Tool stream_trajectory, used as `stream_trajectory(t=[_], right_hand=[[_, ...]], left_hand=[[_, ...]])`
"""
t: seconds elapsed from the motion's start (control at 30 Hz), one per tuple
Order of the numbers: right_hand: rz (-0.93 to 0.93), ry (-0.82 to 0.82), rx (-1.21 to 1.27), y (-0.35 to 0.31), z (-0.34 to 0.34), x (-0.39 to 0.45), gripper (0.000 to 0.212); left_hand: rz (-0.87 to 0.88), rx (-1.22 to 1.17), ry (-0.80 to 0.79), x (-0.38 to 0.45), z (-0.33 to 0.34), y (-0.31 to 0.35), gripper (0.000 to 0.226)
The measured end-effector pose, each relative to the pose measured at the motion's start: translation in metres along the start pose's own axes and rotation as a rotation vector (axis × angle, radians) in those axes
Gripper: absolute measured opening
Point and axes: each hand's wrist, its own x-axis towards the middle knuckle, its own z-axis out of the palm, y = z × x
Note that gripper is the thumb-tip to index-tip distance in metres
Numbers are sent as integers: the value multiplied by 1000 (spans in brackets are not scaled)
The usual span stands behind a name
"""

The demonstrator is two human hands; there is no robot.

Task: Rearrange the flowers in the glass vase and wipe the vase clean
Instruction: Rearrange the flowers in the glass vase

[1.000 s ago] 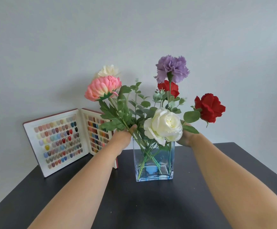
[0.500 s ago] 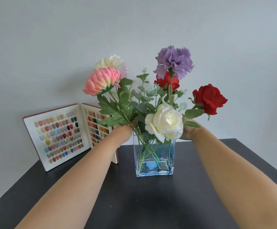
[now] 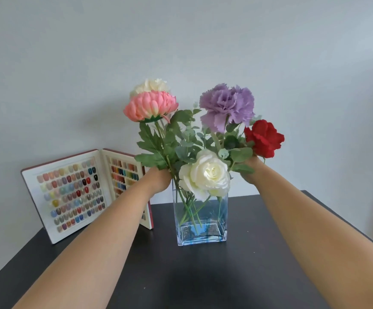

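Rectangular clear glass vase [image 3: 201, 221]: stands mid-table [image 3: 270, 275], matte black top, toward its back edge. Flowers [image 3: 205, 175]: ruffled and layered heads, green stems in the vase. Left hand [image 3: 158, 180] grasps stems at the rim; right hand [image 3: 251, 169] grasps the red rose's [image 3: 263, 138] stem.

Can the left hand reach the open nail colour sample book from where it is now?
Probably yes. The left hand holds stems at the rim of the clear rectangular glass vase, and the open nail colour sample book stands beside that forearm with nothing between them; it must first let go.
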Motion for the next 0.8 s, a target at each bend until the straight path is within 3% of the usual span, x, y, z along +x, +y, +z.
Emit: stream_trajectory(t=[0.07, 0.17, 0.23, 0.33, 0.43, 0.53, 0.63, 0.73, 0.8], right_hand=[[46, 113, -25, -3, -4, 2, 26], [44, 121, -247, -9, -1, 0, 20], [-18, 179, -344, -14, -1, 0, 22], [-47, 205, -384, -16, -3, 0, 30], [-95, 209, -363, -10, 4, -7, 24], [-125, 114, -182, 0, 13, -18, 25], [-130, 28, -115, 9, 20, -23, 26], [-128, -22, -70, 18, 21, -27, 14], [-129, -106, -31, 23, 22, -32, 17]], left_hand=[[46, 50, -27, -7, 4, -3, 23], [88, -40, -2, -14, 11, -17, 28], [15, -35, 13, -19, 13, -28, 44], [-85, -218, 64, -42, 25, -39, 53], [59, -269, 219, -80, 48, -42, 63], [88, -259, 362, -106, 65, -22, 93], [-17, -303, 488, -115, 77, 8, 120], [-125, -289, 485, -111, 92, 28, 142], [-151, -244, 484, -105, 99, 37, 151]])
